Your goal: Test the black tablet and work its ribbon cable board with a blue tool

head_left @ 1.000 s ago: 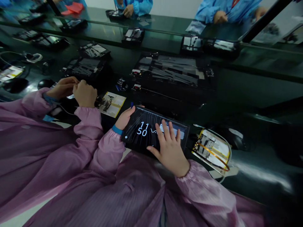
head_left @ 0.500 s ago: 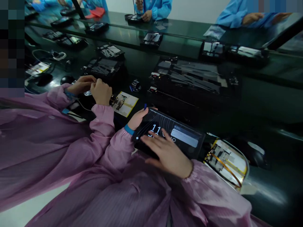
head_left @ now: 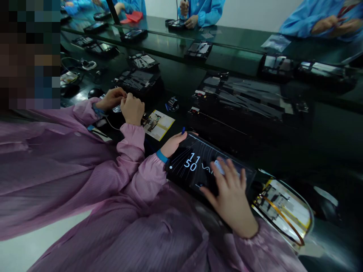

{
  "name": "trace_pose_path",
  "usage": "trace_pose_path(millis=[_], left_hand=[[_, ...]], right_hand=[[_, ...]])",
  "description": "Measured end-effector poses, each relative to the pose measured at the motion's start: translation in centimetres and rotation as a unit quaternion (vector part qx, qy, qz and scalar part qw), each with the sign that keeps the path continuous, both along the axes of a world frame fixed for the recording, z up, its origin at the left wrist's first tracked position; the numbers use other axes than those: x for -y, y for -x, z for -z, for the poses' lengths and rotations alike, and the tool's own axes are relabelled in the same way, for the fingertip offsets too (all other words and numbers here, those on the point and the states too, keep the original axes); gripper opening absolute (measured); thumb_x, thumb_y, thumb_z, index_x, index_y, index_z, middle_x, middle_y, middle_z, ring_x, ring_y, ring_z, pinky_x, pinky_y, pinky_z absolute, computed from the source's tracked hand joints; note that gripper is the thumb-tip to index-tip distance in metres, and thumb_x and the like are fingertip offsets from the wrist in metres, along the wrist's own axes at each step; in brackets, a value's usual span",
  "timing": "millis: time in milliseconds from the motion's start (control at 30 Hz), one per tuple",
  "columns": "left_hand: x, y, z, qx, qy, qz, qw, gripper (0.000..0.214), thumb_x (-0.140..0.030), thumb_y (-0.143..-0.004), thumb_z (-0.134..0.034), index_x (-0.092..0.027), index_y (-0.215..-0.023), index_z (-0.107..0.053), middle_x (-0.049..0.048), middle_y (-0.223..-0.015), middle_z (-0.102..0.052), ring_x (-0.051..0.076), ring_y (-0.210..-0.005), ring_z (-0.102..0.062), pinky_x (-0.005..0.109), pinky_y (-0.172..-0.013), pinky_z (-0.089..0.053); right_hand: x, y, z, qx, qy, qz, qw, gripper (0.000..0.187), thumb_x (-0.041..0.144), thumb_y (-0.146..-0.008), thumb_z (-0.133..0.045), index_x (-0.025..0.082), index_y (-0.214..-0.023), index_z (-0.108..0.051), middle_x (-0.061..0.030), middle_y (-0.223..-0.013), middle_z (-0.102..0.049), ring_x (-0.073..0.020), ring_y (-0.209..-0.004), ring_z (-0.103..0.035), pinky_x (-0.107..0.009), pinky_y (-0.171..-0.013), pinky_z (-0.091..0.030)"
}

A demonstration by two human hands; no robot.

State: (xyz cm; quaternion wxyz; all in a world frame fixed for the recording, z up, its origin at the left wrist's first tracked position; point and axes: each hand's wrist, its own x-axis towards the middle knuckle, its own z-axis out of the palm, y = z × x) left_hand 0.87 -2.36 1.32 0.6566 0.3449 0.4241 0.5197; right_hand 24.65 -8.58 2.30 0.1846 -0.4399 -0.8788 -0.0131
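My left hand (head_left: 173, 145) grips the far left corner of a dark tablet (head_left: 181, 172), thumb on its top edge. A lit lock screen shows the time in white digits. Over the right half of the screen is my right hand (head_left: 231, 192), fingers spread and holding nothing; whether the fingertips touch the glass I cannot tell. Part of the display lies hidden beneath it. Just above my left thumb sticks up a small blue piece (head_left: 183, 130). To the right of the tablet lies a white and yellow battery assembly (head_left: 295, 204) with an orange ribbon cable.
At left a co-worker's hands (head_left: 132, 109) work close together beside another battery assembly (head_left: 159, 124). Stacked dark panels (head_left: 241, 94) lie beyond the tablet. A black mouse (head_left: 326, 204) is at right. Across the bench, people in blue sleeves (head_left: 211, 13) handle devices.
My right hand has moved right across the screen, uncovering the clock digits and covering the notification area. My left hand keeps its hold. The whole view has shifted slightly.
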Motion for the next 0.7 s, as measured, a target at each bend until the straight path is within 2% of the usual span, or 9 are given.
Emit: trace_pose_path(millis=[67, 167, 200, 300, 333, 467, 500, 567, 700], left_hand=[[0.0, 0.0, 0.0, -0.003, 0.002, -0.005, 1.000, 0.051, -0.053, -0.074, -0.070, -0.012, -0.103, -0.073, 0.0079, -0.089, -0.072, 0.027, -0.095, -0.065, 0.034, -0.087, -0.048], [0.1, -0.2, 0.2, -0.009, 0.006, -0.013, 1.000, 0.050, -0.052, -0.076, -0.068, -0.012, -0.105, -0.072, 0.0073, -0.089, -0.072, 0.026, -0.094, -0.066, 0.033, -0.085, -0.049], [0.1, -0.2, 0.2, -0.012, 0.007, -0.014, 1.000, 0.049, -0.052, -0.077, -0.067, -0.012, -0.105, -0.072, 0.0071, -0.089, -0.072, 0.025, -0.093, -0.066, 0.032, -0.084, -0.049], [0.1, -0.3, 0.2, -0.023, 0.011, -0.022, 0.999, 0.048, -0.052, -0.076, -0.068, -0.012, -0.101, -0.072, 0.0074, -0.089, -0.072, 0.025, -0.092, -0.066, 0.031, -0.081, -0.050], [0.1, -0.3, 0.2, -0.026, 0.014, -0.025, 0.999, 0.047, -0.053, -0.075, -0.068, -0.012, -0.099, -0.073, 0.0076, -0.088, -0.072, 0.025, -0.091, -0.066, 0.031, -0.081, -0.050], [0.1, -0.2, 0.2, -0.034, 0.023, -0.030, 0.999, 0.047, -0.053, -0.075, -0.069, -0.012, -0.098, -0.073, 0.0075, -0.087, -0.072, 0.025, -0.090, -0.066, 0.031, -0.079, -0.051], [0.0, -0.2, 0.3, -0.036, 0.022, -0.030, 0.999, 0.047, -0.053, -0.074, -0.069, -0.013, -0.098, -0.073, 0.0074, -0.087, -0.072, 0.025, -0.090, -0.066, 0.031, -0.078, -0.051], [0.0, -0.1, 0.3, -0.044, 0.025, -0.028, 0.998, 0.047, -0.053, -0.075, -0.069, -0.013, -0.099, -0.073, 0.0073, -0.087, -0.072, 0.025, -0.089, -0.066, 0.030, -0.077, -0.051], [0.0, -0.2, 0.1, -0.055, 0.046, -0.030, 0.997, 0.047, -0.052, -0.077, -0.067, -0.012, -0.101, -0.071, 0.0078, -0.086, -0.072, 0.024, -0.086, -0.067, 0.030, -0.074, -0.052]], right_hand=[[-0.1, 0.1, -0.1, 0.019, 0.003, -0.004, 1.000, 0.058, 0.048, -0.093, -0.044, 0.020, -0.142, -0.036, -0.0161, -0.146, -0.039, -0.0386, -0.137, -0.029, -0.069, -0.106, -0.021], [-0.2, -0.2, -0.2, -0.011, -0.027, 0.127, 0.992, 0.068, 0.052, -0.092, -0.044, 0.012, -0.145, -0.030, -0.0235, -0.149, -0.030, -0.0430, -0.139, -0.023, -0.073, -0.102, -0.022], [-0.2, -0.3, -0.3, -0.018, -0.025, 0.132, 0.991, 0.073, 0.055, -0.091, -0.045, 0.011, -0.146, -0.028, -0.0249, -0.149, -0.028, -0.0435, -0.139, -0.022, -0.072, -0.102, -0.022], [-0.3, -0.8, -0.3, 0.013, 0.019, 0.031, 0.999, 0.078, 0.062, -0.086, -0.050, 0.017, -0.147, -0.028, -0.0193, -0.150, -0.030, -0.0419, -0.140, -0.021, -0.072, -0.105, -0.019], [-0.5, -1.1, -0.4, 0.021, 0.026, 0.023, 0.999, 0.077, 0.062, -0.085, -0.050, 0.019, -0.146, -0.030, -0.0174, -0.150, -0.031, -0.0419, -0.139, -0.022, -0.073, -0.105, -0.017], [-1.6, -2.2, -0.6, -0.024, -0.005, 0.200, 0.979, 0.076, 0.060, -0.088, -0.046, 0.012, -0.146, -0.030, -0.0245, -0.149, -0.029, -0.0471, -0.138, -0.021, -0.078, -0.098, -0.019], [-1.5, -2.2, -0.7, -0.034, -0.005, 0.216, 0.976, 0.077, 0.060, -0.089, -0.045, 0.010, -0.146, -0.028, -0.0260, -0.149, -0.028, -0.0470, -0.138, -0.021, -0.078, -0.099, -0.020], [-0.7, -1.6, -0.7, -0.031, 0.023, 0.163, 0.986, 0.079, 0.058, -0.089, -0.046, 0.009, -0.148, -0.024, -0.0257, -0.148, -0.030, -0.0441, -0.139, -0.020, -0.075, -0.102, -0.019], [1.7, -0.5, -1.0, -0.012, 0.120, -0.032, 0.992, 0.081, 0.053, -0.087, -0.052, 0.015, -0.150, -0.018, -0.0195, -0.146, -0.038, -0.0368, -0.143, -0.017, -0.068, -0.110, -0.015]])
